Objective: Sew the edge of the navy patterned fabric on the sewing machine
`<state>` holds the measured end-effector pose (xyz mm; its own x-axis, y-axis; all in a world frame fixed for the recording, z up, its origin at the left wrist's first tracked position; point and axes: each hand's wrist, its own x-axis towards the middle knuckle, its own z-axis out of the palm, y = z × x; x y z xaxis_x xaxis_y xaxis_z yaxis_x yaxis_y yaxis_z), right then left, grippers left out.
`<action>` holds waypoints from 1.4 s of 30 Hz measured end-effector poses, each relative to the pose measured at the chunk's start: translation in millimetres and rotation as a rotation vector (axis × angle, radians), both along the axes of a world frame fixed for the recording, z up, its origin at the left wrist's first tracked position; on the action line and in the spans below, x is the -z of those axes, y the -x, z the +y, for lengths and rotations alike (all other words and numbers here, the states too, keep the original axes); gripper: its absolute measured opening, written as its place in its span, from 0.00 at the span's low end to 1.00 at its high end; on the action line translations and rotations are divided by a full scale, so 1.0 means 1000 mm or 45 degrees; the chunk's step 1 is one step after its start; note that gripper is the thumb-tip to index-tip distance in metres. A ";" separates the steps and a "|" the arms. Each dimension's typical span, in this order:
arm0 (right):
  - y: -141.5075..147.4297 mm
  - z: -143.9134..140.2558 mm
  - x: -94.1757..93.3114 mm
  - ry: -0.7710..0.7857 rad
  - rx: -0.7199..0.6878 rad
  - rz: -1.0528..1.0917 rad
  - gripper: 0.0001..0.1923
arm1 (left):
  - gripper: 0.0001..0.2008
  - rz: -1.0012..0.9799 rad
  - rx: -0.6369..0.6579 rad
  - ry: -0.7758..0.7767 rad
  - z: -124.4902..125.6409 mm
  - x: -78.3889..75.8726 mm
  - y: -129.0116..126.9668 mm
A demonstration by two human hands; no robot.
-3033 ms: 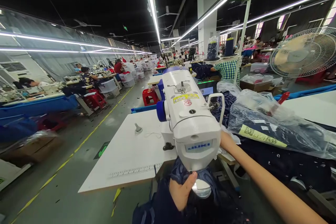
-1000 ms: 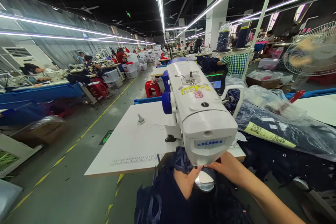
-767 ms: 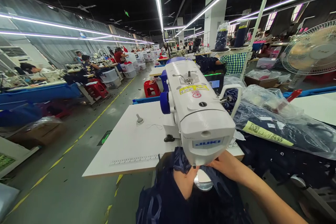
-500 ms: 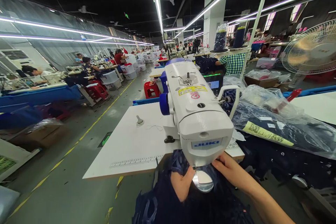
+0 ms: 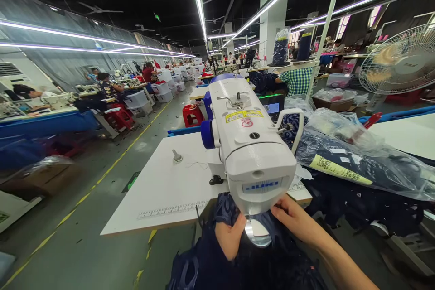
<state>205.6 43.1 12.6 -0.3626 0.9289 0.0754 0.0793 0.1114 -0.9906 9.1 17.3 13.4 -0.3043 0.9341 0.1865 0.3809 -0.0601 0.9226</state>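
A long factory hall runs far into the scene, with ceiling light strips and rows of sewing stations along the left, where other persons sit at work. A yellow floor line [image 5: 112, 170] runs down the aisle on the left.

The white tabletop [image 5: 163, 188] occupies the centre, its near edge bearing a printed ruler. On it stands a white sewing machine [image 5: 246, 145], seen end-on, with a blue handwheel on its left side and a yellow label on top. A small metal knob [image 5: 176, 157] sits on the tabletop to the left of the machine, well apart from it.

To the right lies a clear plastic bag [image 5: 360, 158] of dark garments with a yellow coded label, resting on more dark cloth. A standing fan [image 5: 397, 61] is at the far right. Two dark thread cones [image 5: 281, 47] stand on a raised shelf behind the machine. A red stool [image 5: 192, 114] is on the floor beyond the tabletop.

Dark navy fabric [image 5: 244, 258] is bunched at the near end of the machine, directly below its head and draping down toward the viewer. The left hand [image 5: 229, 235] grips a fold of this fabric, fingers closed on it, thumb up beside the metal plate [image 5: 258, 234] under the head. The right hand [image 5: 294, 219] lies on the fabric just right of the plate, its fingertips pressed on the cloth under the head; whether its grip is pinching the cloth cannot be told.
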 end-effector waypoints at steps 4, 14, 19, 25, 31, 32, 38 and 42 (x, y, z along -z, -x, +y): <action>0.000 0.000 -0.001 -0.013 0.016 0.003 0.04 | 0.18 -0.012 0.010 -0.003 0.000 0.003 0.001; -0.001 0.000 -0.001 -0.006 0.061 0.034 0.08 | 0.11 -0.078 0.084 -0.003 0.000 -0.009 0.000; -0.001 0.001 -0.001 0.023 0.074 -0.013 0.07 | 0.09 -0.107 0.080 0.018 -0.001 -0.015 -0.003; -0.002 0.001 0.003 0.039 0.116 -0.055 0.06 | 0.09 -0.028 0.044 0.013 -0.001 -0.018 -0.003; -0.001 0.003 0.006 0.009 0.111 -0.042 0.06 | 0.06 -0.021 0.104 0.004 -0.001 -0.018 -0.001; -0.001 0.002 0.006 0.002 0.108 -0.038 0.05 | 0.06 -0.025 0.109 0.009 0.000 -0.018 -0.001; -0.002 0.001 0.003 -0.018 0.082 -0.037 0.04 | 0.06 -0.066 0.112 -0.008 0.000 -0.017 0.000; -0.002 0.001 0.001 0.002 0.101 -0.048 0.05 | 0.07 -0.051 0.132 -0.011 0.000 -0.018 0.000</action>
<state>207.1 43.7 12.0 -0.2907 0.9548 0.0617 0.1251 0.1019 -0.9869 8.8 16.9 31.8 -0.2137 0.9594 0.1840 0.3349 -0.1050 0.9364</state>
